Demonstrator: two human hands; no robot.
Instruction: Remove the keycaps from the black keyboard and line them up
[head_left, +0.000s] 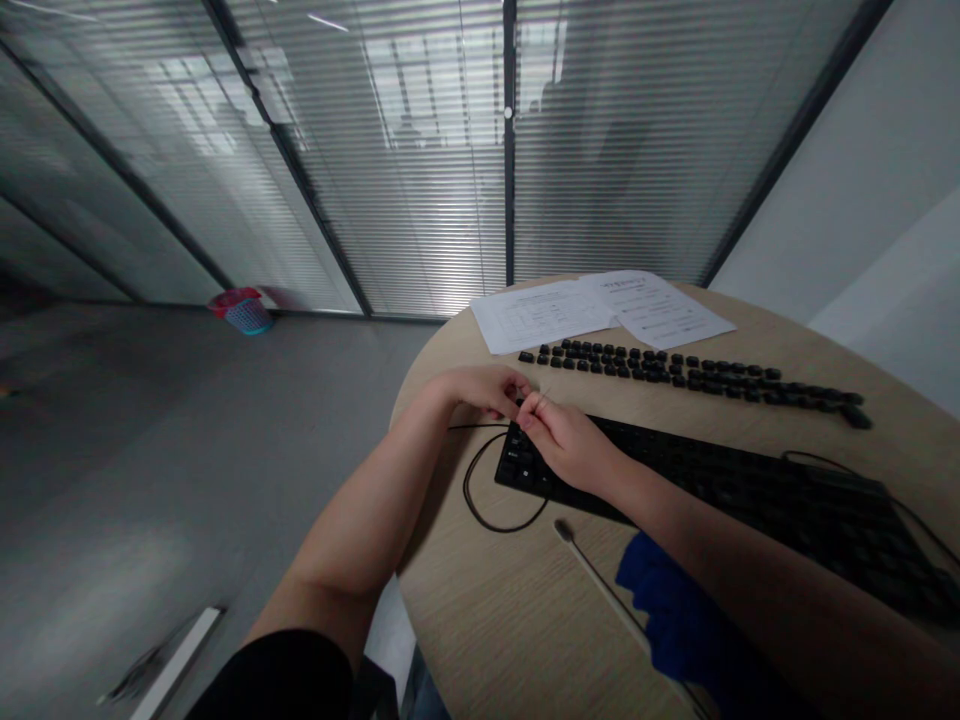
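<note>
Both hands meet above the far left corner of a black keyboard [645,442]. My left hand [484,388] bends at the wrist, its fingers curled together by the keyboard's corner; what they hold, if anything, is hidden. My right hand [570,440] is closed in a pinch, its fingertips against those of the left. A thin, pale, wire-like thing [545,392] sticks up from the right fingers. Under the right forearm the keyboard is partly covered. Keys still show at its left end. Loose black keycaps [652,366] lie in rows behind it.
Printed papers [551,312] lie at the back of the round wooden table [480,600]. A black cable [466,490] loops left of the keyboard. Nearer me are a long-handled brush [600,580] and a blue cloth [675,620]. A basket [249,314] stands on the floor.
</note>
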